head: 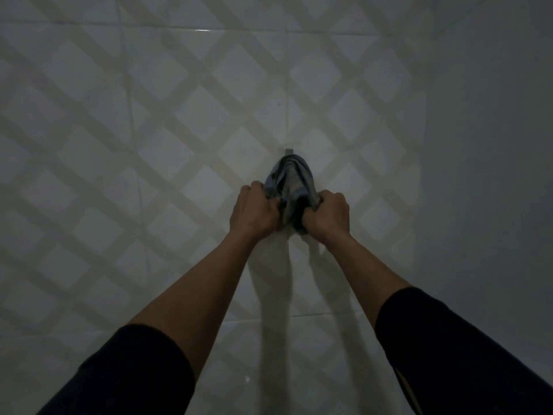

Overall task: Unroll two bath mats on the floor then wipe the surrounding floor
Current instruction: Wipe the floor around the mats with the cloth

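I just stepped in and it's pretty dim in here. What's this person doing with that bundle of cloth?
A person in dark sleeves reaches both arms forward and grips a bunched grey-blue cloth with both fists, the left hand on its left side and the right hand on its right. The cloth seems gathered up against the pale tiled surface with its diamond pattern. No unrolled bath mats show in this view, so how far the job has got cannot be judged.

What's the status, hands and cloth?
Left hand and right hand both clenched on the bunched grey cloth. Cloth against the tiled surface, by a small hook or tab at its top. No mats in view, nothing obstructing.
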The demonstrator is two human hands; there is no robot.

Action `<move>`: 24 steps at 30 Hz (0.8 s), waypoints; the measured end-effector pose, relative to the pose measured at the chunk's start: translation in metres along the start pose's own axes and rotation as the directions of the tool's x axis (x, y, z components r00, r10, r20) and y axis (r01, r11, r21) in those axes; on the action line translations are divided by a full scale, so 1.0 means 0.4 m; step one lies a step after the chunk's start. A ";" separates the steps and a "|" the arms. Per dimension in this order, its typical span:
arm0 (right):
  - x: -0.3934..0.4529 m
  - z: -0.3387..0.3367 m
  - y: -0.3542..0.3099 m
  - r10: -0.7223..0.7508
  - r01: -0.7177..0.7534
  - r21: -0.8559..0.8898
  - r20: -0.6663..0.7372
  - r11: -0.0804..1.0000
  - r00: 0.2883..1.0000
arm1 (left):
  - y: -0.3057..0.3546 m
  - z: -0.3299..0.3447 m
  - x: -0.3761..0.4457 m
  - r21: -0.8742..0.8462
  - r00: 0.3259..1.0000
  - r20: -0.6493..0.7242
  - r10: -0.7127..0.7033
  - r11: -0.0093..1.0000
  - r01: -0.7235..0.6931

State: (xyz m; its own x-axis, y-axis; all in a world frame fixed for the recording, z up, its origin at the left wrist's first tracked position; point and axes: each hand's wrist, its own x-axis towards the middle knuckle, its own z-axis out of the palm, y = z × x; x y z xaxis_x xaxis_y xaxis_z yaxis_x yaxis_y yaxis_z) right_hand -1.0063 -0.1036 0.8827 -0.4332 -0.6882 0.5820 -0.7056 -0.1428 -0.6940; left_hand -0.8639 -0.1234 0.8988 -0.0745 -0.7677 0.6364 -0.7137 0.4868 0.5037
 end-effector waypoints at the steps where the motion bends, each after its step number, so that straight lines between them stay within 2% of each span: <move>1: 0.001 0.001 0.000 -0.015 0.015 0.015 -0.012 1.000 1.000 | 0.004 0.003 0.006 0.004 1.000 -0.018 -0.009 1.000 0.009; 5: -0.009 -0.015 -0.013 -0.034 0.054 0.168 -0.118 0.984 0.992 | 0.018 -0.004 0.007 -0.074 0.996 -0.085 -0.013 0.997 0.007; 8: -0.025 -0.041 -0.030 -0.019 0.069 0.277 -0.178 0.958 0.984 | 0.025 -0.024 -0.014 -0.210 0.992 -0.114 -0.056 0.977 0.031; 13: -0.071 -0.061 -0.067 0.034 0.035 0.353 -0.186 0.935 0.982 | 0.010 -0.074 -0.080 -0.381 0.984 -0.088 -0.157 0.918 0.112; 20: -0.235 -0.040 -0.128 0.200 -0.163 0.331 -0.080 0.930 0.977 | -0.086 -0.188 -0.258 -0.382 0.964 -0.061 -0.260 0.898 0.218; 24: -0.393 -0.011 -0.160 0.228 -0.216 0.277 -0.011 0.936 0.974 | -0.173 -0.277 -0.400 -0.337 0.940 -0.027 -0.341 0.888 0.313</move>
State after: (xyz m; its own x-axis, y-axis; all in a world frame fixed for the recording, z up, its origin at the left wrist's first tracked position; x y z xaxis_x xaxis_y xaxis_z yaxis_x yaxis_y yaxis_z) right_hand -0.8956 0.0168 0.8374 -0.5885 -0.6951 0.4130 -0.4114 -0.1823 -0.8930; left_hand -0.7253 0.0119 0.8266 0.1927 -0.8761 0.4419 -0.4220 0.3325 0.8434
